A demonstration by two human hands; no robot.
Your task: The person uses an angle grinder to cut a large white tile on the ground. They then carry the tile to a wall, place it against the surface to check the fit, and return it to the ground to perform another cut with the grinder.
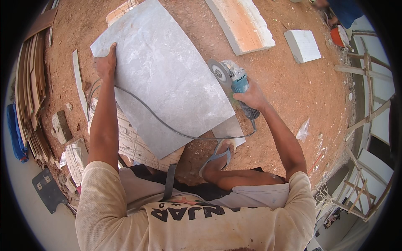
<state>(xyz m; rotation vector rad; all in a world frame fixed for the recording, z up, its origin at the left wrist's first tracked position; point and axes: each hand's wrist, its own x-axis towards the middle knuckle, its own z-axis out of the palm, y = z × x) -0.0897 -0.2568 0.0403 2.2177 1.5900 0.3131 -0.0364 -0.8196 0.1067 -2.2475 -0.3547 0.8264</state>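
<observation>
A large grey marbled tile (163, 79) lies in front of me, its near part over a scored pale block (134, 140). At its far left edge my left hand (106, 62) is closed, thumb on top and the other fingers partly hidden by the edge. My right hand (253, 95) is wrapped round the teal and black body of an angle grinder (240, 85). The grinder's round disc (219, 72) stands by the tile's right edge; whether they touch I cannot tell. Its dark cord (157, 117) loops across the tile to the left.
Pale blocks (247, 25) lie on the reddish dirt ahead, another block (302, 45) at far right. Stacked brown boards (31, 83) line the left. A tile offcut (230, 129) is by my sandalled foot (217, 157). Wooden framing (364, 71) stands right; another person (345, 12) is partly visible beyond.
</observation>
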